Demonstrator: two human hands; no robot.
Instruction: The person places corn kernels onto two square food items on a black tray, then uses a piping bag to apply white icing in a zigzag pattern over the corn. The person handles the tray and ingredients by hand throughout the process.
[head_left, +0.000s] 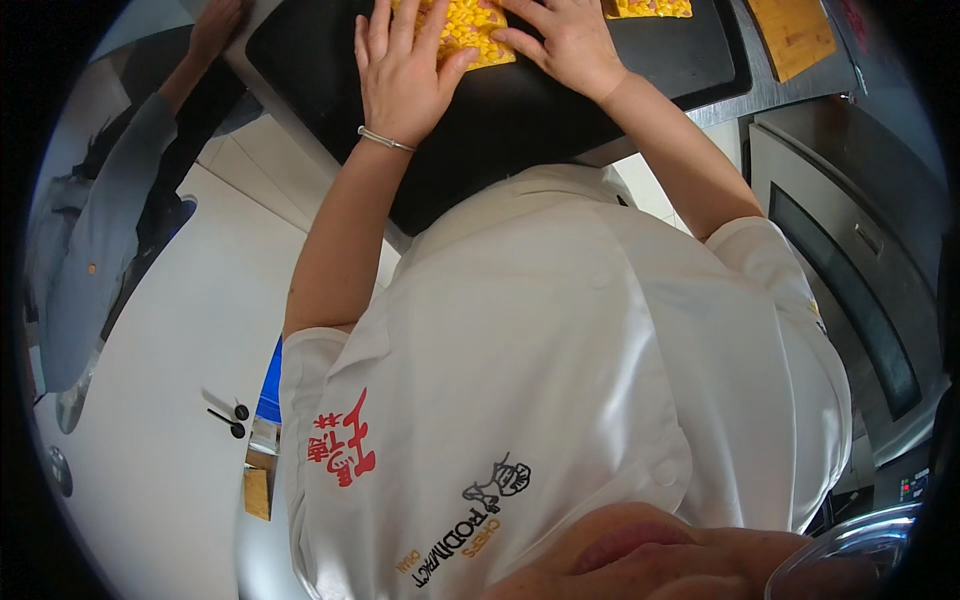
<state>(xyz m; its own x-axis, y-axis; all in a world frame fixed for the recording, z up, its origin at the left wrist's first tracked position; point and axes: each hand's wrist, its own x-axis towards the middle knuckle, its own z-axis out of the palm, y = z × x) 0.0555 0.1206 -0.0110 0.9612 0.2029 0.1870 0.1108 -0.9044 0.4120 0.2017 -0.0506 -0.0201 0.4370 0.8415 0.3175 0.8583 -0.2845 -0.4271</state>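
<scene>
A flat yellow slab of food (478, 38), topped with corn kernels and small pinkish bits, lies on a black mat (480, 130) at the top of the head view. Along its left side rests my left hand (408, 75), its fingers stretched out and apart, thumb at the near edge; a thin bangle circles the wrist. At the slab's right side my right hand (568, 45) touches the edge with spread thumb and finger. Neither hand grips anything. The slab's far part runs out of the picture.
A second corn-topped piece (650, 8) lies on the mat to the right. Beyond it sits a wooden board (792, 38) on the metal counter. At right stands an appliance with a glass-fronted door (845, 290). Another person's grey sleeve (110, 250) shows at left, beside a white surface (170, 400).
</scene>
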